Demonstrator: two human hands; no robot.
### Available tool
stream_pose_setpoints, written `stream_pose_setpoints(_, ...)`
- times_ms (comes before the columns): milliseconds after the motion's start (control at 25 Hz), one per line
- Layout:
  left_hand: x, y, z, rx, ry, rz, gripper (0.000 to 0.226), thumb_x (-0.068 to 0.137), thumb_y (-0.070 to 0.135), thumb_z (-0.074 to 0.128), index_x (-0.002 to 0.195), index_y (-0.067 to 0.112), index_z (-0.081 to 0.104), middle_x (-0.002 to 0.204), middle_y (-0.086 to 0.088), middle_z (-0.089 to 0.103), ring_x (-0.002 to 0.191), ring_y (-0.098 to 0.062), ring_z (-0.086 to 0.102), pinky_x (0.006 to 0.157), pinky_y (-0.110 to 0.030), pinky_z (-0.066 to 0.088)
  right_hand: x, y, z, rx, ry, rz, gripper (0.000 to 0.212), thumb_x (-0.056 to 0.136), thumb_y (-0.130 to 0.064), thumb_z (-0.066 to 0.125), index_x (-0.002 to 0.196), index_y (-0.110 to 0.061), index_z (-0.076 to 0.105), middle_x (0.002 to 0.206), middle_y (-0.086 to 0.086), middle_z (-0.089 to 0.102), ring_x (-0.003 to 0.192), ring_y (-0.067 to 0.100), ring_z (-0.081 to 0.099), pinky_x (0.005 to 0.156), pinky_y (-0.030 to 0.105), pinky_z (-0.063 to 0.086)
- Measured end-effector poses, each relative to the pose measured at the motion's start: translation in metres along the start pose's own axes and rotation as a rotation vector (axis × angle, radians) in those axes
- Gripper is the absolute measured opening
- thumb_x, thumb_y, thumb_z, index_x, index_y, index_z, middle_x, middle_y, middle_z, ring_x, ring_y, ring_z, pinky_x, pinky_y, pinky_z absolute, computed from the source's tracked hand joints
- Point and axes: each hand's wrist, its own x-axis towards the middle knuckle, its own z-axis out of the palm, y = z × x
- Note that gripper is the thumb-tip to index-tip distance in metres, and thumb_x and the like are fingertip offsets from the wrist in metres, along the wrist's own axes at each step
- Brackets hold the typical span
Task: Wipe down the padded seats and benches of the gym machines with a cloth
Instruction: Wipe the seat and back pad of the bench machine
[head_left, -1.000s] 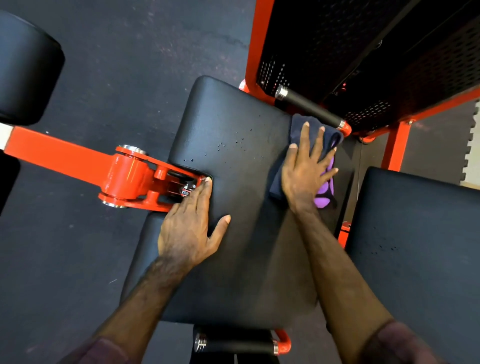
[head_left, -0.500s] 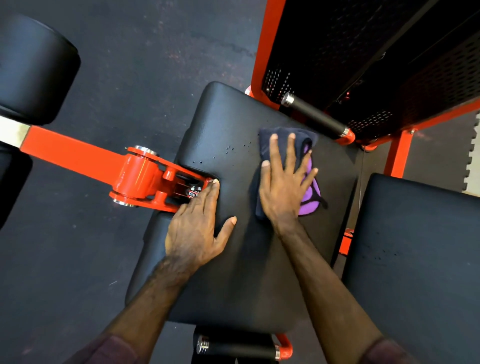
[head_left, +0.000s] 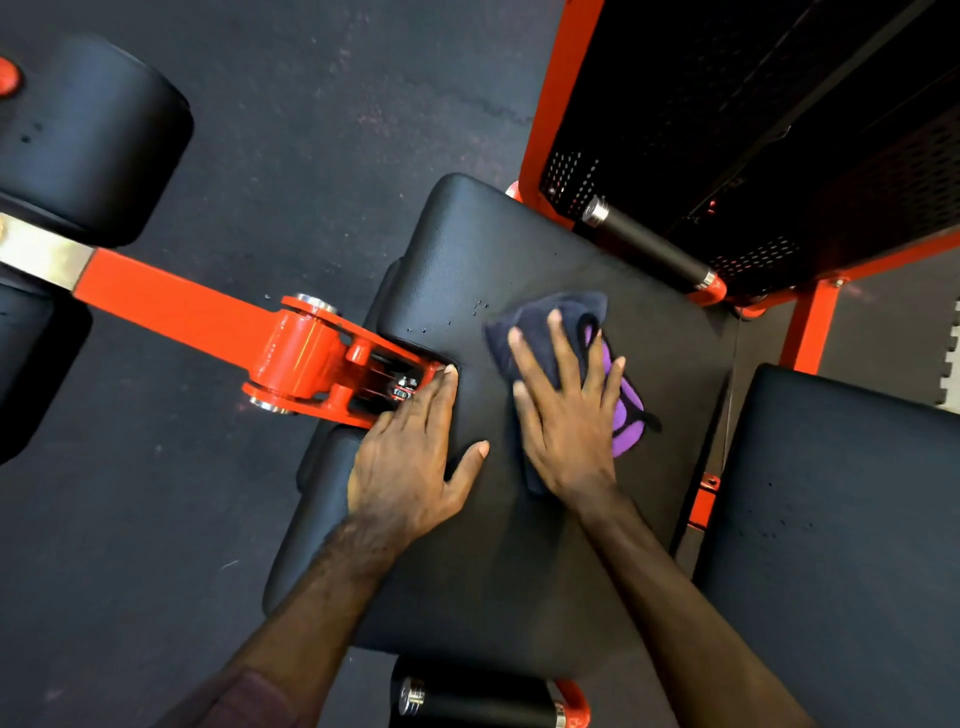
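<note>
Under both our hands lies the black padded seat (head_left: 519, 545), and a second black pad (head_left: 841, 519) sits off to the right of our right hand. The orange lever arm (head_left: 208, 317) reaches away to the left of our left hand, its pivot just beyond the fingertips. Our left hand (head_left: 410, 457) rests flat on the seat's edge, fingers straight, thumb spread. Our right hand (head_left: 566, 415), fingers splayed wide, presses the dark and purple cloth (head_left: 561, 317) onto the seat.
</note>
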Motion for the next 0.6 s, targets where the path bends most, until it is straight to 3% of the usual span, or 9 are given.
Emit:
stream_pose_setpoints(80, 0.000, 0.001, -0.001, -0.003, 0.007, 0.002, 0.086, 0.099, 0.065, 0.047, 0.165, 0.013, 0.029, 0.166, -0.007, 0.040, 0.147, -0.021, 0.046, 0.110, -0.040, 0.045, -0.030, 0.030, -0.007, -0.079, -0.049, -0.153, 0.056, 0.111, -0.047, 0.029, 0.165, -0.046, 0.017, 0.177, -0.006, -0.001, 0.162, 0.037, -0.001, 0.120, 0.076, 0.010)
stream_pose_setpoints(240, 0.001, 0.002, -0.002, 0.009, 0.019, 0.005, 0.086, 0.099, 0.064, 0.049, 0.165, 0.012, 0.030, 0.164, -0.007, 0.043, 0.146, -0.021, 0.048, 0.110, -0.039, 0.046, 0.002, -0.004, -0.003, 0.054, -0.009, 0.228, 0.057, 0.110, -0.049, 0.029, 0.164, -0.051, 0.011, 0.176, -0.009, -0.007, 0.161, 0.040, -0.008, 0.119, 0.080, 0.006)
stream_pose_setpoints(280, 0.001, 0.001, -0.001, 0.008, 0.020, 0.007, 0.086, 0.099, 0.063, 0.049, 0.165, 0.012, 0.030, 0.165, -0.007, 0.043, 0.146, -0.021, 0.047, 0.110, -0.040, 0.046, 0.009, -0.020, -0.003, 0.048, -0.009, 0.228, 0.057, 0.110, -0.050, 0.029, 0.164, -0.051, 0.011, 0.176, -0.008, -0.007, 0.160, 0.043, -0.008, 0.119, 0.079, 0.004)
stream_pose_setpoints(360, 0.000, 0.000, 0.000, -0.008, 0.014, 0.006, 0.086, 0.099, 0.064, 0.049, 0.165, 0.012, 0.030, 0.165, -0.008, 0.043, 0.146, -0.022, 0.048, 0.110, -0.041, 0.047, 0.000, -0.026, 0.000, -0.015, -0.037, 0.026, 0.057, 0.110, -0.048, 0.030, 0.165, -0.050, 0.012, 0.177, -0.005, -0.007, 0.161, 0.043, -0.007, 0.120, 0.077, 0.001)
stream_pose_setpoints(480, 0.000, 0.000, -0.001, -0.008, 0.010, 0.002, 0.086, 0.099, 0.065, 0.047, 0.165, 0.012, 0.031, 0.164, -0.009, 0.044, 0.144, -0.023, 0.050, 0.110, -0.040, 0.047, -0.039, 0.009, -0.008, -0.092, -0.087, -0.225, 0.056, 0.111, -0.046, 0.030, 0.165, -0.047, 0.017, 0.177, -0.004, -0.002, 0.161, 0.042, -0.003, 0.119, 0.078, 0.010)
stream_pose_setpoints(600, 0.001, 0.002, -0.002, 0.013, 0.024, 0.007, 0.086, 0.099, 0.063, 0.050, 0.164, 0.011, 0.032, 0.164, -0.009, 0.044, 0.145, -0.022, 0.049, 0.109, -0.039, 0.046, -0.022, 0.000, -0.004, -0.031, -0.058, 0.015, 0.057, 0.110, -0.048, 0.027, 0.165, -0.050, 0.011, 0.176, -0.008, -0.009, 0.161, 0.040, -0.011, 0.118, 0.079, 0.007)
